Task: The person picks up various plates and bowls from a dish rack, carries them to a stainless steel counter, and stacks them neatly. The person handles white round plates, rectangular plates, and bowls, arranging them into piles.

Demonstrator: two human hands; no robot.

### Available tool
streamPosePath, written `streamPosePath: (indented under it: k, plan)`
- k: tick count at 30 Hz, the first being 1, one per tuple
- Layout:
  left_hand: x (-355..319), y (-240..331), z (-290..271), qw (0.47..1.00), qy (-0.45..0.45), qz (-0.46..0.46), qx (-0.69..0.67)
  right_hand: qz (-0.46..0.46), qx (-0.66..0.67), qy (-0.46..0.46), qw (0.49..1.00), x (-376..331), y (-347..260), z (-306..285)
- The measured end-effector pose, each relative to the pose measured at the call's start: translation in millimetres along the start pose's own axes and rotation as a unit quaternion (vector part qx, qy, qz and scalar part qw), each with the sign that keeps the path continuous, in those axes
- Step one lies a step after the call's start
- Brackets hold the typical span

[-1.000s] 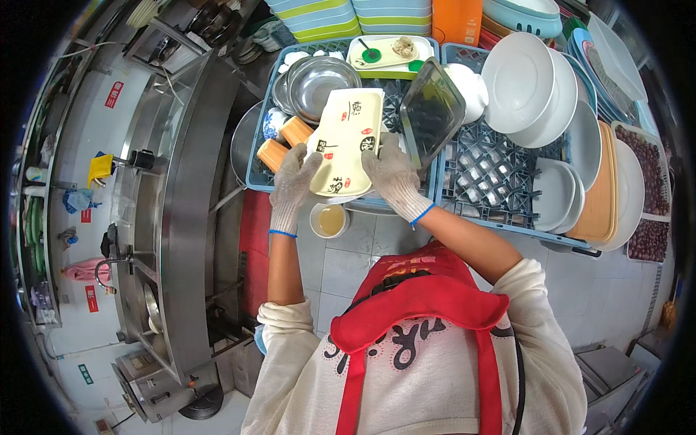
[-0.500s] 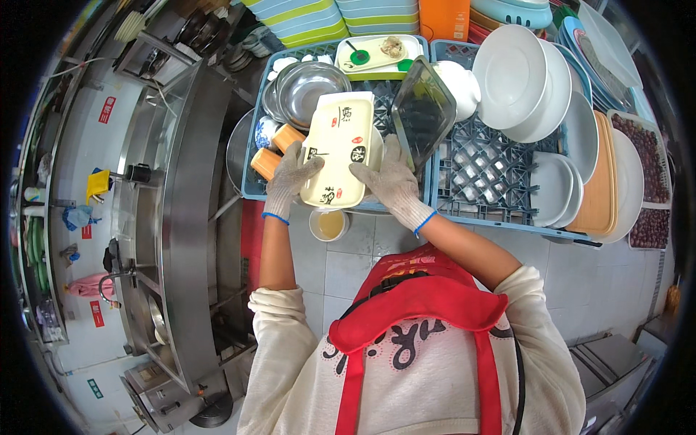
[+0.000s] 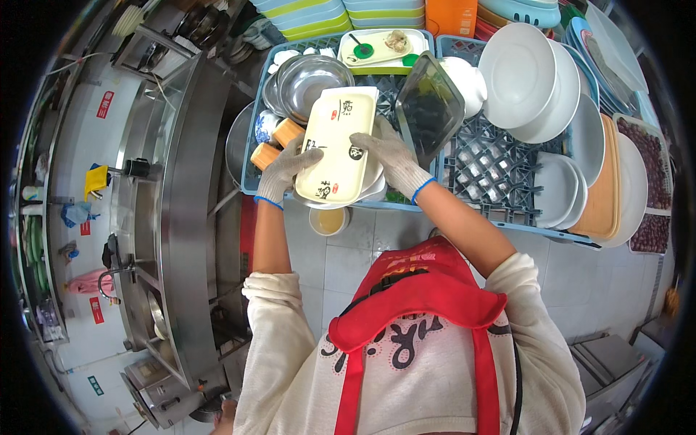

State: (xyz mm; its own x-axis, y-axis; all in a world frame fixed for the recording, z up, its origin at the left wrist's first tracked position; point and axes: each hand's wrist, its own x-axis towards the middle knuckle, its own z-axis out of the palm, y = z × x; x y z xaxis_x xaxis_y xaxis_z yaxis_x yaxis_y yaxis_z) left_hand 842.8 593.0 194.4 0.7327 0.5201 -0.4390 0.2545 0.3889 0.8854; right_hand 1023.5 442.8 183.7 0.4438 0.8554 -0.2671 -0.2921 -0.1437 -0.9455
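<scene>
A cream rectangular plate with dark characters and small red marks lies across both my gloved hands, with a white edge showing under its far end. My left hand grips its left long side, thumb on top. From the right, my right hand holds the opposite side, its thumb also over the surface. Rounded white dishes show beneath the plate at its near end; whether my hands hold them too is hidden. Beside my left fingers lie two orange-brown cups. Steel bowls sit just beyond the plate.
Blue crates hold the dishes. A dark tray leans right of my hands, near white bowls and a wooden board. A cup of yellowish liquid stands below the crate edge. Another person's hand shows at lower left.
My hands and the cream plate have shifted slightly, and white dishes now show more beneath its near end. My right hand has moved farther from me. Another person's hand has appeared at lower left.
</scene>
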Motion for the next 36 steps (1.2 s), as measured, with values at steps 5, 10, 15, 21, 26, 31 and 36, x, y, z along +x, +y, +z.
streamPosePath:
  k: [5,10,15,21,26,31,36]
  plan:
    - [-6.6,13.2,21.1,0.997,0.038,-0.054,0.028,0.073,-0.036,0.025,0.996,5.6,2.6,1.6]
    - [-6.2,10.4,22.0,0.990,0.076,-0.090,0.076,0.133,0.009,0.036,0.990,2.0,-9.0,12.6]
    - [-9.6,14.0,29.3,0.992,0.090,-0.061,0.061,0.107,0.057,0.041,0.992,8.9,6.7,12.3]
    - [-5.7,10.1,27.3,0.985,0.140,-0.069,0.070,0.106,0.060,0.036,0.992,19.8,22.1,8.3]
    - [-8.4,11.6,31.4,0.981,0.161,-0.052,0.091,0.087,0.137,0.047,0.986,8.0,13.8,13.7]
    - [-13.8,16.1,40.6,0.952,0.208,-0.049,0.219,0.083,0.072,0.037,0.993,11.7,17.5,7.7]
    - [-14.2,10.9,33.0,0.937,0.218,-0.055,0.267,0.079,0.037,0.020,0.996,8.5,20.0,9.0]
